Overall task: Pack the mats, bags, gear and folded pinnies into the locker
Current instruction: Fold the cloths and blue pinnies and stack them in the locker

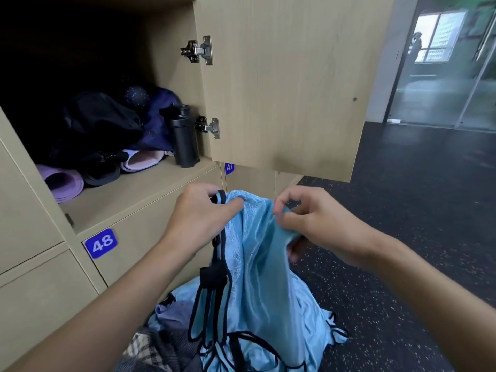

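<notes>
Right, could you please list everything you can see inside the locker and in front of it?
Rolled mats: three, purple, black, pale lilac; locker shelf, front.
Bags: two, black and navy; on the mats.
Spiky ball: one, dark blue; atop the bags.
Bottle: one, black; upright, right end of the shelf.
Locker door: one, beige; swung open.
Hinges: two, metal; door's inner edge.
Number labels: two, blue; lower doors, 48 and a half-hidden 47.
Held pinny: one, light blue, navy trim; between both hands.
Pinny heap: count unclear, light blue; floor below.
Checked cloth: one, grey; bottom edge.
Left hand: one; pinches the pinny's top.
Right hand: one; pinches the pinny's top.
</notes>
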`<state>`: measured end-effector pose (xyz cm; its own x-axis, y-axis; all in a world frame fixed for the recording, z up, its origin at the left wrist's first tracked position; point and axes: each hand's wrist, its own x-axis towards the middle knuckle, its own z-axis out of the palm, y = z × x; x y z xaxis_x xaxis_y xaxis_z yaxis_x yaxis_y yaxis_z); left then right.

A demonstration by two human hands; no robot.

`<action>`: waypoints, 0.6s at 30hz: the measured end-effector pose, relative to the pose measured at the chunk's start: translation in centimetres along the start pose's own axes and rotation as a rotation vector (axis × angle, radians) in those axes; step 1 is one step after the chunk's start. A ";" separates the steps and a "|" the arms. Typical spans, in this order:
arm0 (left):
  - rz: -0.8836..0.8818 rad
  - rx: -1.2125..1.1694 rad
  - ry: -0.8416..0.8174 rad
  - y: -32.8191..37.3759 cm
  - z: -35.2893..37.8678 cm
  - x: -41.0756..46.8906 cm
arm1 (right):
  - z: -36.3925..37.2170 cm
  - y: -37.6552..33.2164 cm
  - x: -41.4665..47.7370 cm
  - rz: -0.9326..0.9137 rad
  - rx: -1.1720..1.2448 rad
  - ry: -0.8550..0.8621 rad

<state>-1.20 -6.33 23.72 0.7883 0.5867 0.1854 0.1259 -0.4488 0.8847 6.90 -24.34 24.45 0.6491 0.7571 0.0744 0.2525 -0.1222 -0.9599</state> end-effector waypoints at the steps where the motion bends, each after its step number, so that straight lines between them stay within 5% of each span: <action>1: 0.007 -0.009 -0.003 0.0 0.2 0.0 | 0.4 -0.1 0.0 0.008 0.044 -0.030; 11: 0.095 -0.173 -0.436 1.2 -0.4 -1.3 | 0.5 -0.1 0.3 -0.015 0.049 -0.054; 18: 0.185 -0.168 -0.291 0.9 0.2 -1.5 | 0.5 -0.3 0.1 -0.022 0.047 -0.096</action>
<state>-2.20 -7.75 24.15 0.9295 0.2795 0.2408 -0.1161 -0.3980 0.9100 6.53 -23.97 24.62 0.5717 0.8173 0.0715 0.2307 -0.0765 -0.9700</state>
